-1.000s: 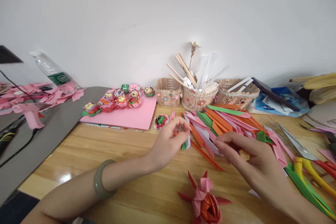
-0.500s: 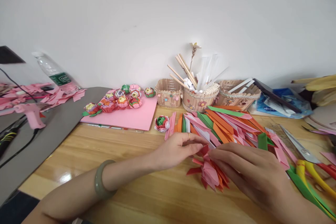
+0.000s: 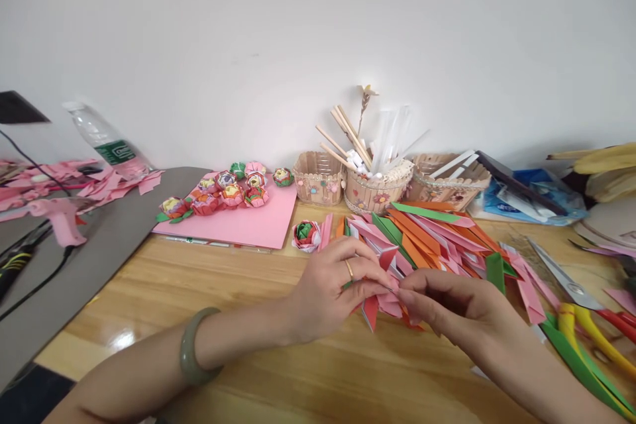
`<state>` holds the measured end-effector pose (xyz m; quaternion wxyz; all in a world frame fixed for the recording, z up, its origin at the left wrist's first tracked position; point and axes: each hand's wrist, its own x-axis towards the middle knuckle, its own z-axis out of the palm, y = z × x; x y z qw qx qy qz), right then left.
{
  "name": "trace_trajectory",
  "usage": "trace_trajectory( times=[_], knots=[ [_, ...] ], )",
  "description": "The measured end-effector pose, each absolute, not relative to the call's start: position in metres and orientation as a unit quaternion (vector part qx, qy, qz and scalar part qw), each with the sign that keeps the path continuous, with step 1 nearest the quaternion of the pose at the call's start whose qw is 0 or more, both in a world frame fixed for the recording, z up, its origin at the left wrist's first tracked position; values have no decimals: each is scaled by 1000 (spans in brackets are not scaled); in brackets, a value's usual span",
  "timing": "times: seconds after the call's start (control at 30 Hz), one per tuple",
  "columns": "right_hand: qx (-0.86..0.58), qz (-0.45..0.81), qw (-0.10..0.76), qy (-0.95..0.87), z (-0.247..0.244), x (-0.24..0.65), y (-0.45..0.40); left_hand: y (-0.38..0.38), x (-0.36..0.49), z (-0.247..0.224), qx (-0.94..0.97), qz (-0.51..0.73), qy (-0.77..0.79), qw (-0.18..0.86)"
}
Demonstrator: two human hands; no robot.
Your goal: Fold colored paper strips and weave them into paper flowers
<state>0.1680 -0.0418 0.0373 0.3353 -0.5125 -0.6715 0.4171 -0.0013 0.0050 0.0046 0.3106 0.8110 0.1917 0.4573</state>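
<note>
Between my hands is a paper flower [image 3: 390, 305] of folded pink, red and orange strips, its lower part showing below my fingers. My left hand [image 3: 342, 288], wearing a ring, pinches it from the left with curled fingers. From the right, my right hand [image 3: 452, 311] pinches at the flower's near side, thumb and forefinger meeting close to the left fingertips. What exactly the fingertips grip is partly hidden. Behind the hands lies a pile of folded paper strips [image 3: 422, 238] in orange, pink and green. A small finished paper flower [image 3: 307, 236] rests left of the pile.
Several paper flowers [image 3: 232, 195] sit on pink paper [image 3: 258, 228]. Stick-built baskets [image 3: 318, 189] stand along the wall. Scissors [image 3: 571, 288] with red handles and a yellow-handled pair [image 3: 569, 324] lie at right. A pink glue gun [image 3: 64, 222] and tilted plastic bottle [image 3: 106, 139] are at left.
My left hand has curled its fingers around the paper flower. My right hand has turned into a pinch against it. The flower has been turned and lifted slightly.
</note>
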Motion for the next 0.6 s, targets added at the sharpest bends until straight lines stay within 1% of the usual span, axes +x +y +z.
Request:
trace_trajectory(
  times=[0.1, 0.3, 0.47, 0.6],
  knots=[
    [-522, 426, 335, -659, 35, 170, -40, 5, -1, 3, 812, 457, 197, 307],
    [-542, 420, 333, -647, 29, 177, -38, 4, -1, -6, 788, 464, 220, 339],
    [-550, 497, 317, -591, 25, 178, -37, 4, 1, -12, 757, 494, 208, 374],
    [-571, 546, 294, -538, 24, 176, -37, 5, 2, -16, 752, 524, 190, 350]
  ],
)
